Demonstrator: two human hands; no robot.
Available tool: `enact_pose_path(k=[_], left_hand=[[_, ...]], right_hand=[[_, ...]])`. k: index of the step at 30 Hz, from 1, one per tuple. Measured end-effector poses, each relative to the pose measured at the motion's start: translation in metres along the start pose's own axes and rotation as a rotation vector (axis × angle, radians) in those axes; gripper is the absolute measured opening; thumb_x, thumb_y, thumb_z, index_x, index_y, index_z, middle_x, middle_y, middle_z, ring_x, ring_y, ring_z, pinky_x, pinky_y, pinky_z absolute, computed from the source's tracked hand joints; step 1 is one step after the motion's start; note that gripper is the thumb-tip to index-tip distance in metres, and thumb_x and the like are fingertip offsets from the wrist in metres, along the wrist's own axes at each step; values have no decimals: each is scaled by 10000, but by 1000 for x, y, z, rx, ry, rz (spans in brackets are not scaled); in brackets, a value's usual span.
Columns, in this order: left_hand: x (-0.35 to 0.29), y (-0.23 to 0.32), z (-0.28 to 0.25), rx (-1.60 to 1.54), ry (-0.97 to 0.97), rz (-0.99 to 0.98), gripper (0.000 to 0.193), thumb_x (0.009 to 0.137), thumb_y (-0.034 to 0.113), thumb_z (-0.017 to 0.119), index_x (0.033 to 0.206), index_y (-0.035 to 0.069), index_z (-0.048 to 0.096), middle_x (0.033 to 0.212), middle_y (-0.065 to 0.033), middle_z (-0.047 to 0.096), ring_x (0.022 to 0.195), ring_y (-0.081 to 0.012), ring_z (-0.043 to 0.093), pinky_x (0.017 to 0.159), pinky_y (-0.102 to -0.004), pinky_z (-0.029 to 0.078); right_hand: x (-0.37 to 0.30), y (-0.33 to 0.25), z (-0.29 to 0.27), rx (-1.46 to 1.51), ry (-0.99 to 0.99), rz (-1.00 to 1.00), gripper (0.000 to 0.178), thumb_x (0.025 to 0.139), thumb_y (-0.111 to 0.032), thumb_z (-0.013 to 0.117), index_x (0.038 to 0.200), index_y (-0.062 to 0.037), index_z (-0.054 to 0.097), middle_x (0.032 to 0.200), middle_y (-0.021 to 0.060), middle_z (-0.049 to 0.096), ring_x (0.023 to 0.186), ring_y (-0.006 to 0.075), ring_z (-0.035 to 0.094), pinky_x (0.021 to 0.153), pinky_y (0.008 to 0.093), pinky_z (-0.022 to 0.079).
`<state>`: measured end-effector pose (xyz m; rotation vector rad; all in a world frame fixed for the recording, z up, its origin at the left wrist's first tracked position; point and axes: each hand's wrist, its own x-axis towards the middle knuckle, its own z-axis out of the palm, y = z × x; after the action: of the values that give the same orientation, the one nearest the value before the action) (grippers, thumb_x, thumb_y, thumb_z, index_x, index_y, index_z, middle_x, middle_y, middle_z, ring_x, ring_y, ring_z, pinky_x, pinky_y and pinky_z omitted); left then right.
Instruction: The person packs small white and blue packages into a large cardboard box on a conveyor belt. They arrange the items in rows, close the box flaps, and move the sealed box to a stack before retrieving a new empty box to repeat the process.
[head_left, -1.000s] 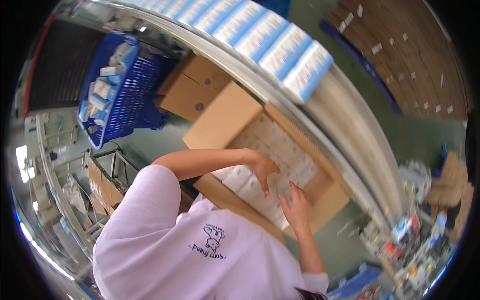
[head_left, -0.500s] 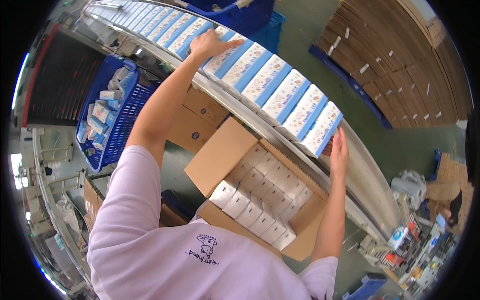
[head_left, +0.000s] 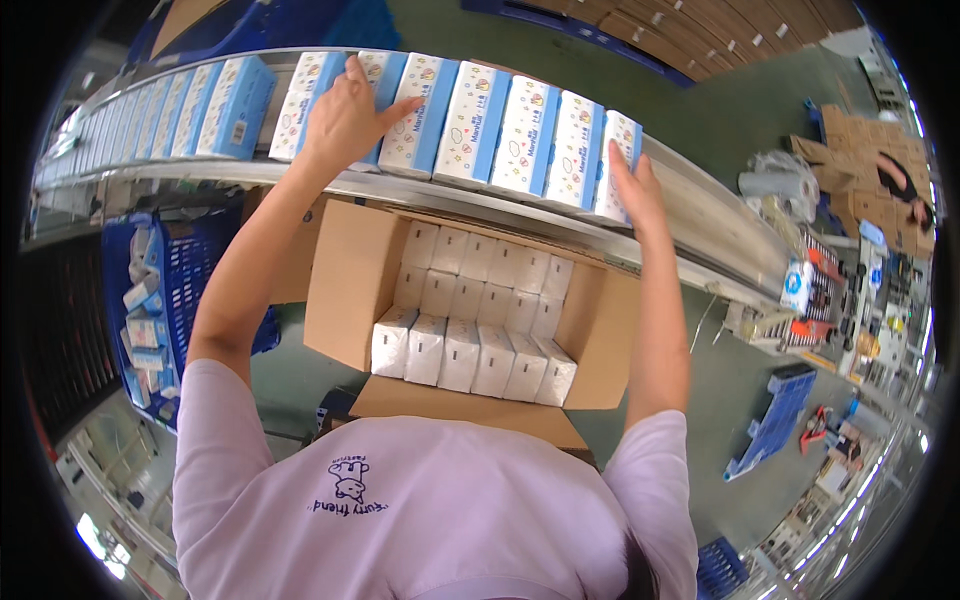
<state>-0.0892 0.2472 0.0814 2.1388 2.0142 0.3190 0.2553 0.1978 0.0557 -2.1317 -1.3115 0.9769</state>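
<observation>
A row of white-and-blue tissue packs (head_left: pixel 470 125) stands on edge along the conveyor in front of me. My left hand (head_left: pixel 345 120) lies over the packs near the row's left part, thumb spread to the right across a pack face; its other fingertips partly disappear among the packs. At the right end, my right hand (head_left: pixel 640 195) touches the end pack (head_left: pixel 617 165), thumb on its face and fingers stretched along its outer side. Below the conveyor, an open cardboard carton (head_left: pixel 345 290) holds white-wrapped packs (head_left: pixel 460 350) in several rows.
The conveyor (head_left: pixel 700 210) curves away to the right. More tissue packs (head_left: pixel 235 105) stand at its left, past a gap. A blue basket (head_left: pixel 200 270) of loose packs stands left of the carton. Stacked flat cardboard (head_left: pixel 700 30) lies beyond the conveyor, and a blue pallet (head_left: pixel 780 420) at right.
My view has turned, so the conveyor runs more level. A gap has appeared in the row left of my left hand. The right hand has moved up against the end pack, its thumb now on the face.
</observation>
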Motion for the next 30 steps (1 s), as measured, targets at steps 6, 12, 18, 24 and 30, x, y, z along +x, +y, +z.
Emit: enact_pose_path(k=[6, 12, 18, 24, 30], left_hand=[[1, 25, 24, -336, -34, -105, 996, 564, 681, 687, 1110, -113, 437, 911, -248, 610, 801, -302, 642, 673, -328, 519], [-107, 53, -47, -1030, 166, 97, 794, 605, 156, 831, 1186, -31, 323, 1011, -162, 558, 879, -212, 611, 730, -297, 531], [-204, 31, -17, -666, -399, -217, 738, 681, 306, 752, 1180, -87, 377, 1021, -234, 574, 975, -293, 589, 824, -364, 477], [-139, -1, 165, 274, -842, 451, 386, 798, 378, 522, 768, 23, 671, 786, -184, 636, 746, -312, 626, 653, -398, 495], [-131, 6, 191, 165, -623, 921, 370, 818, 381, 507, 738, 62, 676, 753, -158, 635, 694, -313, 622, 578, -397, 487]], right_hand=[[-11, 11, -16, 105, 153, -108, 808, 642, -543, 714, 1094, 64, 428, 989, 223, 600, 902, 292, 608, 803, 345, 467], [-148, 24, -57, 271, 576, -393, 984, 523, -315, 860, 1244, 26, 284, 1109, 181, 511, 986, 249, 537, 853, 383, 440], [-236, 77, -11, -36, 189, -226, 1001, 633, -436, 754, 1276, 110, 215, 1138, 266, 474, 1042, 335, 519, 896, 394, 414], [-108, 111, 74, -961, -628, -68, 533, 823, -505, 476, 841, -10, 672, 857, 204, 635, 825, 353, 612, 681, 414, 488], [-100, 105, 79, -795, -546, 33, 492, 878, -463, 392, 942, -57, 663, 895, 177, 641, 842, 341, 612, 712, 424, 484]])
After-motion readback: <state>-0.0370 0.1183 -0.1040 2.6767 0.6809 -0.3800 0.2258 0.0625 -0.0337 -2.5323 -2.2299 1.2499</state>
